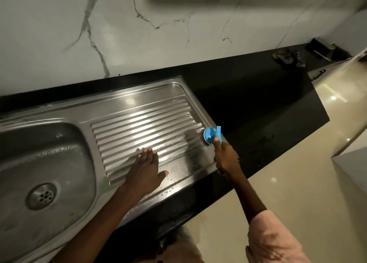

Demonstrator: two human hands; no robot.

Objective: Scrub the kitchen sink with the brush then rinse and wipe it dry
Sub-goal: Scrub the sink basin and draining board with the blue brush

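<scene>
A stainless steel sink is set in a black counter, with its bowl and drain at the left and a ribbed drainboard at the right. Soapy droplets cover the drainboard's near right part. My right hand grips a round blue brush by its handle and holds it on the drainboard's right edge. With straight fingers, my left hand lies flat on the ribs near the front rim.
The black counter runs on to the right, where a dark patterned cloth and a dark box lie by the marble wall. Cream floor tiles lie below the counter's front edge.
</scene>
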